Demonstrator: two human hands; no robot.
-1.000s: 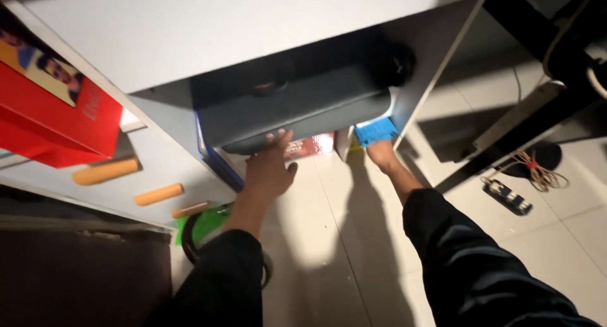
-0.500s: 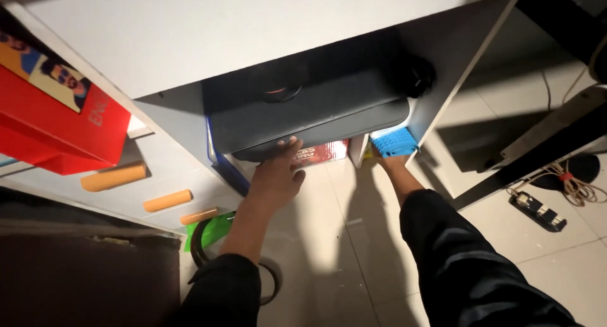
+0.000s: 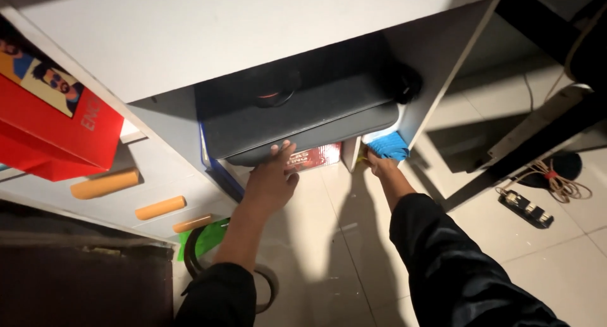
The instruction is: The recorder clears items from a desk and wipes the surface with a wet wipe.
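A flat dark grey case lies in the open compartment under a white desk top. My left hand presses its fingertips against the case's lower front edge. My right hand is shut on a blue cloth held against the compartment's right inner corner. A red-and-white box shows under the case, between my hands.
White drawers with orange cylinder handles sit at left, under a red box. A green item and a dark ring lie on the tiled floor. A power strip and a coiled cord lie at right.
The view shifted slightly. My right hand with the blue cloth has come a little lower and leftward at the corner. My left hand stays on the case's edge.
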